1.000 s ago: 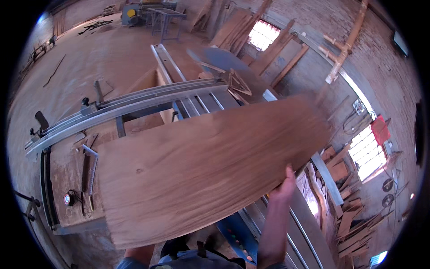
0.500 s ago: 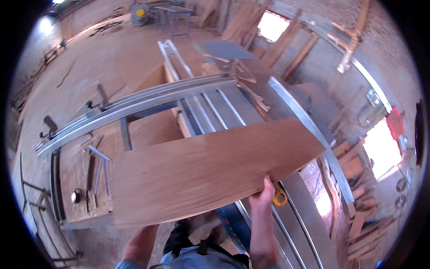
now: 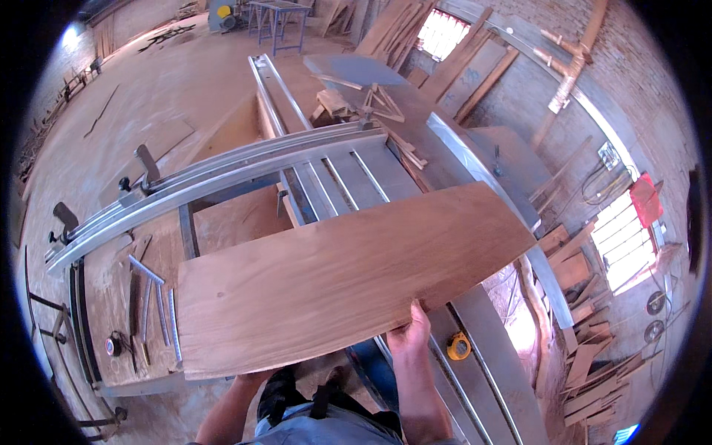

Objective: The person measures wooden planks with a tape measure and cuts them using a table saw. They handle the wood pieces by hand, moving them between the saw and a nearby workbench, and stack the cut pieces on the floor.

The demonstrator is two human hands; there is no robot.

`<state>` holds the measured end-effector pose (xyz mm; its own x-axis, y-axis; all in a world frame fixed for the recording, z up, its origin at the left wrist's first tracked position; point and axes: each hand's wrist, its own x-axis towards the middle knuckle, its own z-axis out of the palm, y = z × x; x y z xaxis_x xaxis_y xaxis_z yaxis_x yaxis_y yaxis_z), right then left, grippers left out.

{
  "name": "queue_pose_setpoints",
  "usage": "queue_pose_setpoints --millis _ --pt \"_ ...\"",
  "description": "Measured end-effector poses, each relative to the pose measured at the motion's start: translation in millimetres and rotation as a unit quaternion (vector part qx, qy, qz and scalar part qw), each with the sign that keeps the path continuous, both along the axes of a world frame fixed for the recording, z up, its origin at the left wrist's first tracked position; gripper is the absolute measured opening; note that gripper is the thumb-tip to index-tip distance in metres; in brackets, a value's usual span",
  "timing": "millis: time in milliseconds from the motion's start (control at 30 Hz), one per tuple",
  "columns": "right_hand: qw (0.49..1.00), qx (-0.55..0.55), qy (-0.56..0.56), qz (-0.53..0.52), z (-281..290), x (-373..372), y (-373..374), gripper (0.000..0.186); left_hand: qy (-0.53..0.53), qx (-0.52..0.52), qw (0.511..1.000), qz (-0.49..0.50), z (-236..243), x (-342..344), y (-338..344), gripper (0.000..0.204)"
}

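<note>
R hand [image 3: 410, 334] grips 1 wood brd [image 3: 348, 274], thumb on top; L hand [image 3: 252, 377] mostly hidden, can't tell grip.

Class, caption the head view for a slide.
Left hand and right hand hold a wooden board over a slotted metal table bearing a yellow tape measure.

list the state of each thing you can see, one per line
wooden board: held at its near edge, lying broad face up
right hand: closed on the board's near edge, thumb on top
left hand: at the board's near edge, fingers hidden
yellow tape measure: lying on the metal table
red sheet: hanging beside the right-hand window
right-hand window: barred, bright
</note>
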<state>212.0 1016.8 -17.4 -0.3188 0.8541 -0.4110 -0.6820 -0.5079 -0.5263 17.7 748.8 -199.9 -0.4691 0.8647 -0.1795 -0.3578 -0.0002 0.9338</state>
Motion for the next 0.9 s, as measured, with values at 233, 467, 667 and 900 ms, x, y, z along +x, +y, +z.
queue_pose_setpoints --millis 233,467,667,900 --pt "1.000 -0.018 0.006 0.015 -12 -21 6 0.045 0.795 -0.195 0.568 -0.087 14 -9 2 0.060" --pt "0.997 -0.077 -0.015 0.003 -12 -58 27 0.048 0.594 -0.353 0.688 -0.221 80 -8 10 0.078" --pt "0.998 -0.055 -0.003 0.012 -53 -88 62 0.049 0.483 -0.391 0.740 -0.259 99 -11 13 0.068" --pt "0.994 -0.093 0.017 0.054 -68 -119 84 0.048 0.369 -0.260 0.810 -0.375 177 -55 12 0.057"
